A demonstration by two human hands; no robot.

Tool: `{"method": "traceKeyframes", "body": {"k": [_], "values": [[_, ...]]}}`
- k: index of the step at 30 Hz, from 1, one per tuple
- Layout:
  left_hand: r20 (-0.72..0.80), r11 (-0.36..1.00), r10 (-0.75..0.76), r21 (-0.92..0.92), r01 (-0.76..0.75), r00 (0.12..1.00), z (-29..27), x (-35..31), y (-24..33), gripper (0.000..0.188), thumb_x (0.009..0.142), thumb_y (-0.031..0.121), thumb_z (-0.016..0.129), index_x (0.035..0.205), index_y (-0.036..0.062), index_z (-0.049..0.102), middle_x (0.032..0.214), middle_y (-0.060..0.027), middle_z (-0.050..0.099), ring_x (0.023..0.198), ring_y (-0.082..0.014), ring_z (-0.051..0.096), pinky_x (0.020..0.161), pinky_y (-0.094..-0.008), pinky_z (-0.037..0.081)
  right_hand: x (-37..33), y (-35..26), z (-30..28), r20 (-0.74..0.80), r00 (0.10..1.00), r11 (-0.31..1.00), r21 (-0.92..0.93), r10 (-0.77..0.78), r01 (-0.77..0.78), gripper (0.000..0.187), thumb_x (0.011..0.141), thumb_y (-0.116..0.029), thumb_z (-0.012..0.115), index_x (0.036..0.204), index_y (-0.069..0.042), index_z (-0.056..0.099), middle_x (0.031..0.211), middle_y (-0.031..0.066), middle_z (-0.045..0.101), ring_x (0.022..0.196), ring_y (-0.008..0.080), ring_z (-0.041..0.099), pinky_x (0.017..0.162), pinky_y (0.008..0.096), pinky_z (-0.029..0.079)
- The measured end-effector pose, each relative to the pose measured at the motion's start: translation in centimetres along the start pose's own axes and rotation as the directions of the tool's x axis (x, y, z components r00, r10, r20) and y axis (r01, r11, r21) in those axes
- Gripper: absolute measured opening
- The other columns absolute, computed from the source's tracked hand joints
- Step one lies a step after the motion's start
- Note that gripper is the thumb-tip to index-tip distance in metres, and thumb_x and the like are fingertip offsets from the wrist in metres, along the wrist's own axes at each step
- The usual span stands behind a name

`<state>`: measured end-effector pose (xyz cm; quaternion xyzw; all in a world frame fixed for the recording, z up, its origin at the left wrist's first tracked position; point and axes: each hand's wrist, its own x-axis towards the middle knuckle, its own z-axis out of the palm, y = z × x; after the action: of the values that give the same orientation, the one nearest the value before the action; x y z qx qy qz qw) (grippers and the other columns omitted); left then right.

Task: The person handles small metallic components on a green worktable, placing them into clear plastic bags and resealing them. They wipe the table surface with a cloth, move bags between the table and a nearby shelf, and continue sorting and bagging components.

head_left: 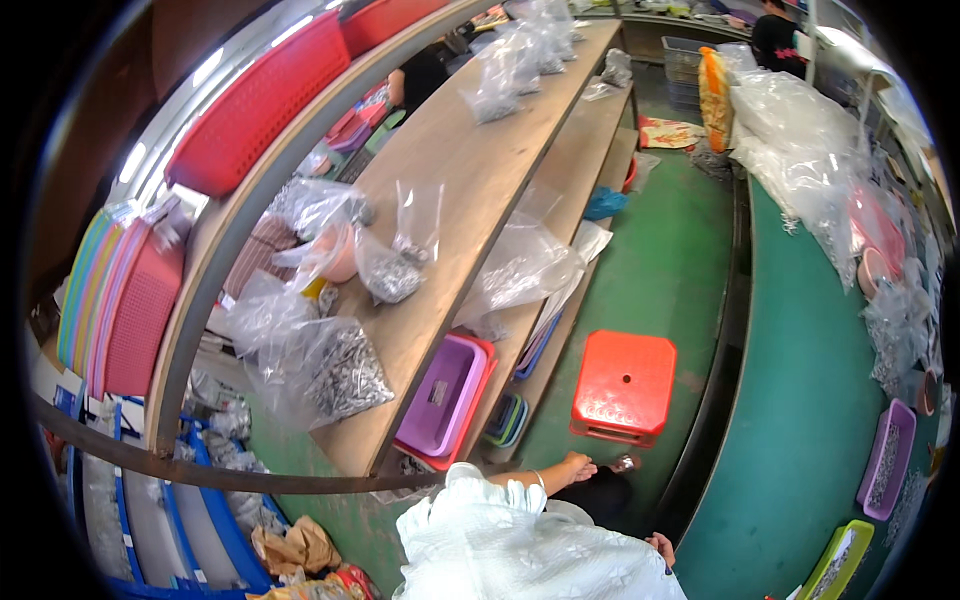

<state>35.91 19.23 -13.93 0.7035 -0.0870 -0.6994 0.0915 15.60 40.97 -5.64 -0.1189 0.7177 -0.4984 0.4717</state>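
My left hand is held low in front of my light-coloured top, a bracelet at its wrist. Its fingers look loosely extended, and I see nothing in them. A red plastic stool stands on the floor just beyond it. My right hand shows only in part beside my clothing, near the edge of the green worktable. Its fingers look curled; what they hold, if anything, is hidden. Left of me, a clear bag of small grey metal-looking pieces sits on the end of a wooden shelf.
A purple basin stands on a lower shelf. Red baskets and pink baskets sit at upper left. Along the worktable are large clear bags, a purple tray and a yellow-green tray. A person is at the far end.
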Motion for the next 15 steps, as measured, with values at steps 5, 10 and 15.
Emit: {"method": "traceKeyframes", "body": {"k": [5,10,15], "values": [[-0.010,0.996,0.014,-0.086,-0.014,1.000,-2.0,4.6,-1.6,0.029,0.085,0.009,0.040,0.110,-0.0070,0.044,0.107,-0.0201,0.057,0.096,-0.0292,0.059,0.077,-0.0392,0.051,-1.4,3.1,0.8,0.115,0.992,0.998,-0.045,0.054,-0.049,0.016,0.087,-0.014,0.054,0.097,-0.002,0.056,0.076,0.0046,0.062,0.060,0.0078,0.054,0.051,0.0191,0.042],[-0.008,0.945,-0.043,-0.324,0.038,0.999,-0.4,14.7,-3.1,0.031,0.079,0.015,0.052,0.105,-0.0010,0.048,0.102,-0.0161,0.056,0.095,-0.0311,0.058,0.079,-0.0436,0.049,-1.0,3.4,2.2,0.203,0.961,0.965,-0.219,0.188,-0.143,0.021,0.086,-0.017,0.057,0.100,-0.002,0.055,0.078,0.0067,0.062,0.066,0.0115,0.057,0.061,0.0254,0.048],[0.030,0.927,0.084,-0.369,-0.067,0.996,1.3,23.9,-1.0,0.034,0.073,0.029,0.065,0.099,0.0114,0.052,0.096,-0.0119,0.055,0.081,-0.0241,0.055,0.070,-0.0345,0.047,0.2,2.1,3.8,0.077,0.958,0.919,-0.312,0.277,-0.240,0.021,0.085,-0.017,0.058,0.099,-0.002,0.057,0.080,0.0071,0.063,0.068,0.0124,0.057,0.063,0.0259,0.047]]}}
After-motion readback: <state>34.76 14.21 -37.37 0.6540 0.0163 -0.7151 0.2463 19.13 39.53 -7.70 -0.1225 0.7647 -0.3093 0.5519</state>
